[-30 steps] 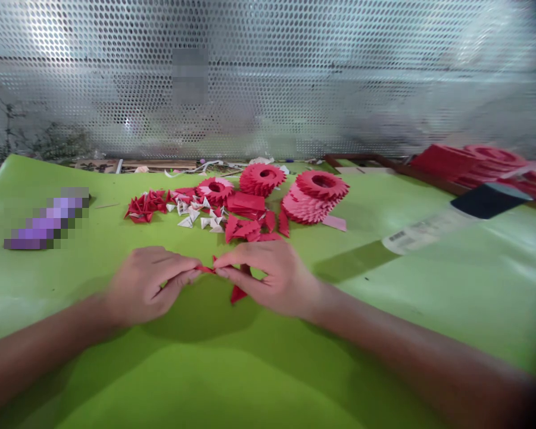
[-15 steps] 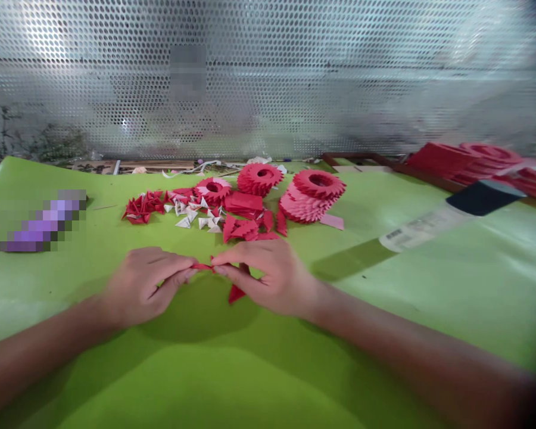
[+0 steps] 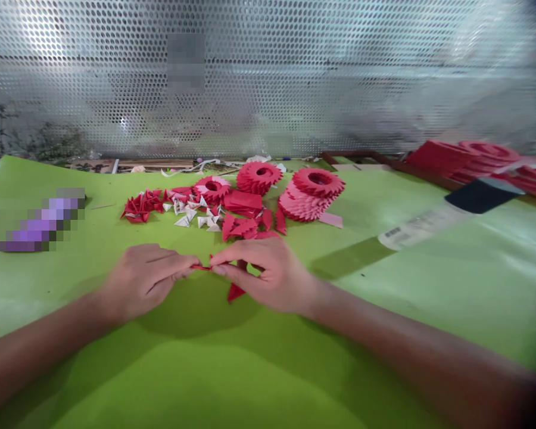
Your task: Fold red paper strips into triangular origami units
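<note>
Green paper sheet (image 3: 259, 381) covers the table, perforated metal screen (image 3: 268, 77) behind. 3 ring-shaped piles of folded red paper: pinkish-red stack (image 3: 310, 193), red ring (image 3: 258, 177), smaller ring (image 3: 212, 189). More red stacks (image 3: 455, 161) far R, blurred. Clear strip w/ black end (image 3: 446, 217) lies R of hands; pixelated purple obj (image 3: 40, 223) far L. Btwn: many red triangles (image 3: 245, 227), many white triangles (image 3: 194, 214), red paper block (image 3: 243, 202). L hand (image 3: 145, 281) & R hand (image 3: 268, 275) almost meet at centre, fingertips (image 3: 218, 269) closed on thin red folded paper (image 3: 201, 268), in front of piles. Red triangle piece (image 3: 235, 292) just below R hand, can't tell if attached
</note>
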The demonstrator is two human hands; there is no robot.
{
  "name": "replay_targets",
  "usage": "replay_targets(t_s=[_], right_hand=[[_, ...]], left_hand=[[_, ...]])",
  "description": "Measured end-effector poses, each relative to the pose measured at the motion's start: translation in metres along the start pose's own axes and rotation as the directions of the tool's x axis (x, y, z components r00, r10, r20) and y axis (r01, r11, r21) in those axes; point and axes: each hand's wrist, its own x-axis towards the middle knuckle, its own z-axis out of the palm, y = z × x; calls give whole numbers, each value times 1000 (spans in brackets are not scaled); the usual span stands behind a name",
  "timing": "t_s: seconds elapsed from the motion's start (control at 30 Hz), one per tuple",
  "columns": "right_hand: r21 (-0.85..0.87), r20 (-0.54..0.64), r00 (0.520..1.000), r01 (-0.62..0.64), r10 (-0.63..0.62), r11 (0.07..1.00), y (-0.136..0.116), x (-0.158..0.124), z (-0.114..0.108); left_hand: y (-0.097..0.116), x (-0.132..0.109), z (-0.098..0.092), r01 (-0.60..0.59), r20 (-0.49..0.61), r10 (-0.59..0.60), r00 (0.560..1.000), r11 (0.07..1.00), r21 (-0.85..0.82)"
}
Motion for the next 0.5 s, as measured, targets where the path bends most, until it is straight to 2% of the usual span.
replay_targets(t_s=[0.17,0.37,0.5], right_hand=[[-177,-19,994,103,-108,979,1,-2,1],[-203,12,998,68,-67,977,0,-2,0],[-163,41,998,45,-39,986,2,-3,1]], left_hand=[[-1,0,2,-4,-2,4,1000,1000,7],[-1,2,-4,-103,19,101,995,989,105],[-2,3,-8,-161,46,156,987,972,168]])
